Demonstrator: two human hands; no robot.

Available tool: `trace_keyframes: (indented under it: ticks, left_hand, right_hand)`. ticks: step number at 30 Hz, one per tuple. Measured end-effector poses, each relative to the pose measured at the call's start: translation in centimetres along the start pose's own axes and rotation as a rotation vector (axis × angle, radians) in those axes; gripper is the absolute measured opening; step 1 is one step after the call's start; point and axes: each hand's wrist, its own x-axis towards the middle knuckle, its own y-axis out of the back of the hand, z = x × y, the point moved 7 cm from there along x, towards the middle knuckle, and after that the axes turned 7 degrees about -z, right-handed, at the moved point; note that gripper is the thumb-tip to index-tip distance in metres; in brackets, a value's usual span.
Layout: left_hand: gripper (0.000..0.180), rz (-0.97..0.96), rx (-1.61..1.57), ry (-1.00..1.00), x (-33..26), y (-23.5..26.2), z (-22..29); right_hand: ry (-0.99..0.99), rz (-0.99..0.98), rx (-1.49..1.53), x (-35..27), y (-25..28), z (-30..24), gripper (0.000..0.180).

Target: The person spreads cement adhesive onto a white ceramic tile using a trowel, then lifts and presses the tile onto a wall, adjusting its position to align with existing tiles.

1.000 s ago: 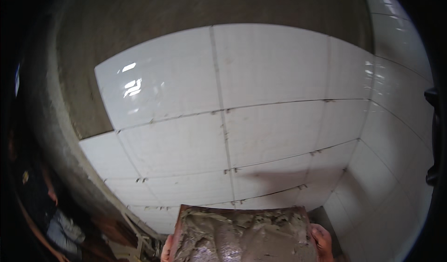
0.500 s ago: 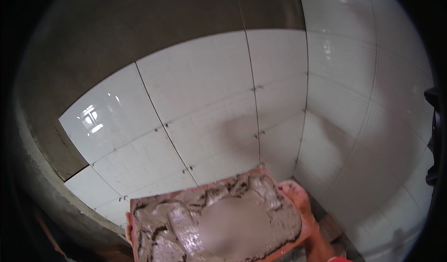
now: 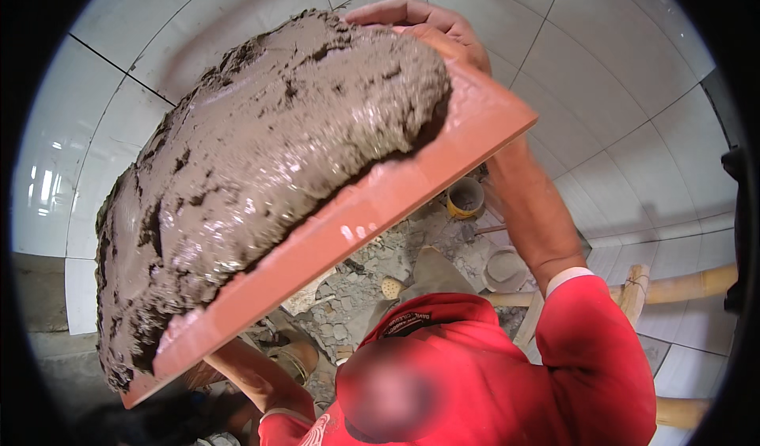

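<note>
A large reddish tile, its upper face piled with wet grey-brown mortar, is held up at a slant between my arms. The mortar reaches the tile's far and left edges, while a smooth strip along the near edge shows bare. My right hand grips the far right edge, its fingers bent over the rim beside the mortar. From below, my left forearm runs to the underside near the lower left corner. The tile hides my left hand's fingers.
White tiles cover the walls around. Rubble litters the floor below. A yellow bucket and a round grey container stand there. At the right, bamboo poles are joined to wooden pieces.
The tile has risen from the bottom of the view to the upper left and turned, its right end higher. My right hand has gone up with it. The view now takes in the floor.
</note>
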Motion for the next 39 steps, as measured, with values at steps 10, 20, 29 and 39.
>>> trace_keyframes:
  ticks: [10, 20, 29, 39]
  left_hand:
    - [0.024, 0.020, 0.554, -0.380, 1.8, -7.2, 5.9]
    - [0.061, -0.027, -0.356, -0.012, 4.3, -11.2, 15.5]
    - [0.063, 0.378, -0.865, 0.020, 9.6, -11.5, 26.4]
    - [0.030, 0.471, -0.970, -0.132, 16.8, -15.5, 31.8]
  right_hand:
    - [0.192, 0.016, -0.575, -1.6, 4.8, -5.1, 0.027]
    - [0.331, 0.182, -1.048, -2.0, 14.3, -9.9, 0.039]
    - [0.458, 0.327, -0.929, 4.1, 21.2, -9.2, 0.026]
    - [0.403, 0.491, -0.677, 9.8, 29.3, -6.7, 0.021]
